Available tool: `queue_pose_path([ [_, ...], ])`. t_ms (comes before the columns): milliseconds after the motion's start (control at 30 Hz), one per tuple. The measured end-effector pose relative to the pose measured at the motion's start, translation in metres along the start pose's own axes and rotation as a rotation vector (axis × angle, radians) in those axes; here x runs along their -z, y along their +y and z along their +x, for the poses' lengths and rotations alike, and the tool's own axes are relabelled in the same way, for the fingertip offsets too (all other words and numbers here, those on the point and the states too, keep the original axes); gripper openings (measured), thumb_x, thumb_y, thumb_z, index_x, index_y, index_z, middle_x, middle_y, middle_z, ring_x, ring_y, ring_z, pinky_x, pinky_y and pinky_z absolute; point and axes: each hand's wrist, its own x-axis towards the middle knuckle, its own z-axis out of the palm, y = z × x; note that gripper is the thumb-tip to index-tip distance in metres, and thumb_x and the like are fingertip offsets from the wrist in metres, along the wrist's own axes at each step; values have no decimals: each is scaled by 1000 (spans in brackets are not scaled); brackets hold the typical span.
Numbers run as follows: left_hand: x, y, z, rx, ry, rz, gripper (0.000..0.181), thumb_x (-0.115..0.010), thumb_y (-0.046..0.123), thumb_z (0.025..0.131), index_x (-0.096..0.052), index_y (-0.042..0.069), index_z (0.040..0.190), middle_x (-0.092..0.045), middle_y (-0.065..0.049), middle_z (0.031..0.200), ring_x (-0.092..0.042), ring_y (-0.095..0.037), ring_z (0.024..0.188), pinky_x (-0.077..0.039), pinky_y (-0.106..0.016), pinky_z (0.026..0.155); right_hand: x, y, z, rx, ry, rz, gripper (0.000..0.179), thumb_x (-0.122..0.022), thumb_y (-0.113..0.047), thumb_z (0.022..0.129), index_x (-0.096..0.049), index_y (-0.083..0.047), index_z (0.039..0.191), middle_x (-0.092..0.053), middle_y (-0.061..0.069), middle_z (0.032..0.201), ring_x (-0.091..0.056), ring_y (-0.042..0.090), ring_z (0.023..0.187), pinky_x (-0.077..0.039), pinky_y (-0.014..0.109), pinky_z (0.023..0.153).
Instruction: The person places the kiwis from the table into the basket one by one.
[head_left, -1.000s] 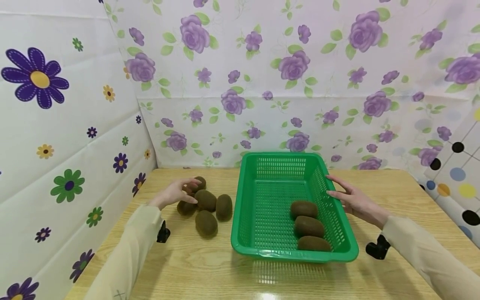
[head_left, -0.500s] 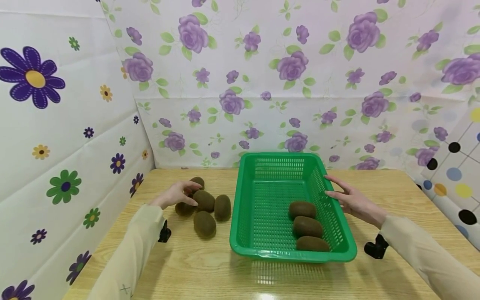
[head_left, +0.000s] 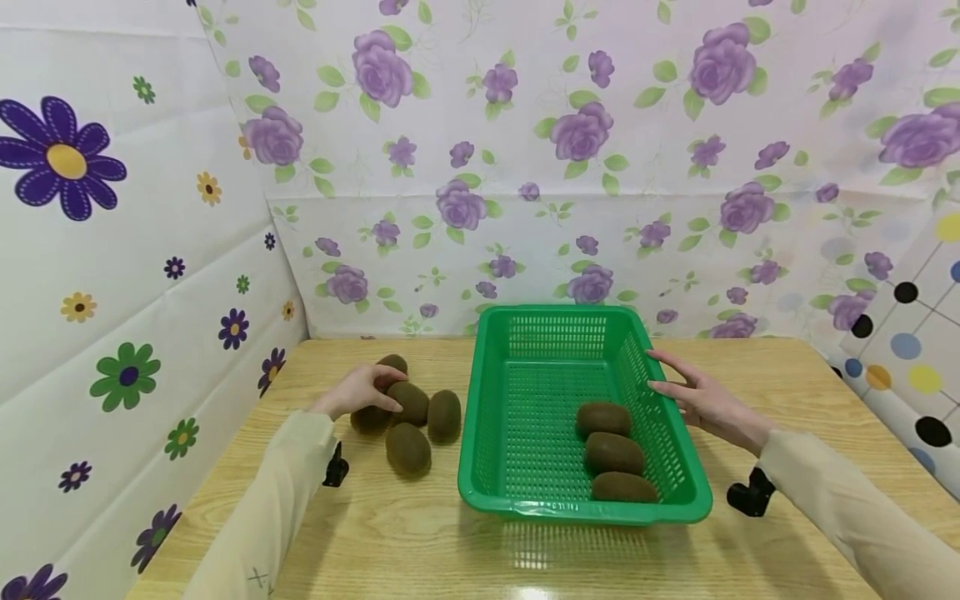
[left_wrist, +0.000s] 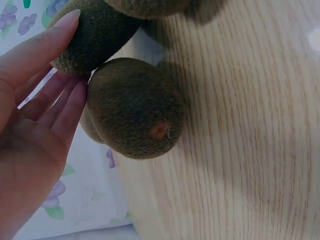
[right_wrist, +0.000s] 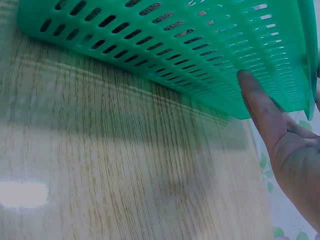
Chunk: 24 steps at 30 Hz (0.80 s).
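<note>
Several brown, fuzzy kiwis lie in a loose group on the left of the table. My left hand (head_left: 363, 390) reaches into this group and pinches one kiwi (left_wrist: 97, 37), thumb on its near side and fingers behind it. A second kiwi (left_wrist: 137, 110) sits right beside those fingers. On the right, my right hand (head_left: 708, 404) holds the side rim of a green plastic basket (head_left: 471, 417), with fingers against the outer slotted wall in the right wrist view. Three kiwis (head_left: 615, 454) line the basket's right side.
A wooden table (head_left: 405, 533) carries everything. A loose kiwi (head_left: 445, 417) lies close to the basket's left wall, and another kiwi (head_left: 408, 450) is nearer the front. Flowered sheets (head_left: 420, 167) hang behind and at the left.
My left hand has shifted slightly to the right and closed in on the kiwi among the group. The right hand and the basket keep their place; the head view drifts a little.
</note>
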Motion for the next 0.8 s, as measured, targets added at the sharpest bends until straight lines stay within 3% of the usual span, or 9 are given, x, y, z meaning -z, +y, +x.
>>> queue_pose_path([
  [100,0,0,0,5,10,4,50,-76,6,72,-56,-9,115,-58,-16,108,-53,-29,99,-42,-41,84,-1,0,1,-4,1,11,64,-47,-14,96,-8,-22,147,-29,-3,55,-19,18,49,-37,30,51],
  [233,-1,-2,-2,-10,9,-13,49,-76,5,72,-56,-10,114,-58,-17,107,-54,-30,98,-41,-42,84,-3,0,1,-13,4,18,65,-48,-15,96,-8,-22,147,-33,-3,56,-22,17,50,-48,33,63],
  [467,1,-5,-5,-32,-7,-43,45,-74,7,75,-57,-7,114,-58,-16,108,-54,-29,97,-42,-41,84,-3,0,1,-14,15,3,65,-48,-15,96,-8,-22,147,-34,-2,58,-20,17,49,-43,31,57],
  [667,7,-3,-11,-26,-16,-87,45,-72,7,77,-56,-7,116,-58,-16,109,-53,-33,99,-41,-42,85,-3,0,0,-9,6,10,65,-48,-15,96,-8,-22,147,-34,-3,57,-20,18,50,-46,32,61],
  [800,11,-1,-16,-10,-16,-119,45,-71,7,78,-54,-8,118,-56,-19,112,-51,-34,102,-40,-43,86,-2,0,0,-1,7,6,65,-47,-15,96,-8,-22,147,-29,-4,54,-18,18,50,-38,32,52],
])
